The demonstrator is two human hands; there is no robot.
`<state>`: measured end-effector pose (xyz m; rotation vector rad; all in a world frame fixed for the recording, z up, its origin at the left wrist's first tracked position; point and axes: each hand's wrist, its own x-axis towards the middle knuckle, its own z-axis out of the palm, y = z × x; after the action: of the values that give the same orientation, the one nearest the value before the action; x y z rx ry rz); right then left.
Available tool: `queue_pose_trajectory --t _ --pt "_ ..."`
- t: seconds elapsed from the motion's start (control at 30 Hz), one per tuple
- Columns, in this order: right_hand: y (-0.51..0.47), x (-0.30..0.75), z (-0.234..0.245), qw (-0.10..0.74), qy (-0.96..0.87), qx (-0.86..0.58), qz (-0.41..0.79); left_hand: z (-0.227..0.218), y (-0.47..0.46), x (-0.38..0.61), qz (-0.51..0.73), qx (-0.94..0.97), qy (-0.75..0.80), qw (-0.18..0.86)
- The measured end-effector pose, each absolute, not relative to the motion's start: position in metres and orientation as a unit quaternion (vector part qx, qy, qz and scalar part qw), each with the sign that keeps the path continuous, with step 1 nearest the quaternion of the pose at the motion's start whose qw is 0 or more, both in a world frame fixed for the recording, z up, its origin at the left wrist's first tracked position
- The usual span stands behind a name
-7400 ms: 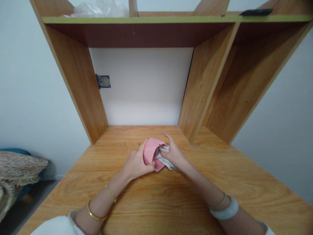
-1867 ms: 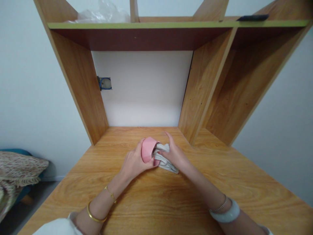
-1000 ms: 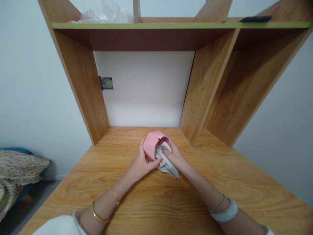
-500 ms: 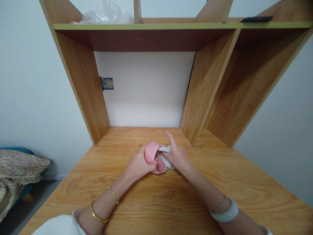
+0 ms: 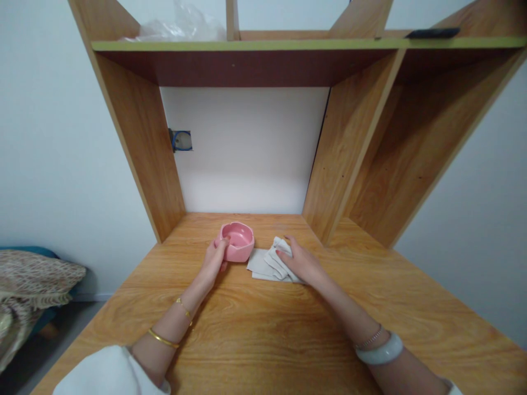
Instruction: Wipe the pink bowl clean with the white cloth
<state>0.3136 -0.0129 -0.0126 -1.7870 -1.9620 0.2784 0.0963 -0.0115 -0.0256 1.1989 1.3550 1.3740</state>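
Observation:
A small pink bowl (image 5: pixel 237 240) stands upright on the wooden desk (image 5: pixel 263 329), near the back. My left hand (image 5: pixel 215 257) grips its near-left rim with thumb and fingers. To the right of the bowl lies a crumpled grey-white cloth (image 5: pixel 265 264), flat on the desk. My right hand (image 5: pixel 300 263) rests on the cloth's right part with its fingers stretched out flat over it.
A wooden hutch rises behind the desk, with upright panels (image 5: pixel 329 164) left and right of a white back wall. On the top shelf lie a clear plastic bag (image 5: pixel 177 24) and a dark flat object (image 5: pixel 432 33). A patterned fabric (image 5: pixel 28 285) lies at the far left, off the desk.
The bowl was tilted on its side with the cloth pushed inside; now it stands upright further left. The cloth has come out and lies flat under my right hand.

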Motion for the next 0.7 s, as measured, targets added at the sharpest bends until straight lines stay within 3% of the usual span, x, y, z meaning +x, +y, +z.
queue_pose_trajectory --t 0.1,0.27,0.43,0.6,0.7 --pt "-0.016 0.310 -0.014 0.218 -0.741 -0.614 0.165 -0.028 -0.010 0.098 0.577 0.454 0.497 0.462" --pt "-0.027 0.293 -0.021 0.262 -0.778 -0.489 0.295 -0.032 -0.011 0.103 0.625 0.439 0.456 0.457" --pt "-0.032 0.278 -0.028 0.285 -0.713 -0.479 0.426 -0.034 -0.009 0.106 0.630 0.425 0.430 0.488" --pt "-0.020 0.282 -0.024 0.451 -0.649 -0.487 0.371 -0.033 -0.011 0.112 0.623 0.425 0.415 0.509" --pt "-0.015 0.286 -0.021 0.482 -0.623 -0.483 0.382 -0.030 -0.018 0.117 0.606 0.461 0.416 0.497"
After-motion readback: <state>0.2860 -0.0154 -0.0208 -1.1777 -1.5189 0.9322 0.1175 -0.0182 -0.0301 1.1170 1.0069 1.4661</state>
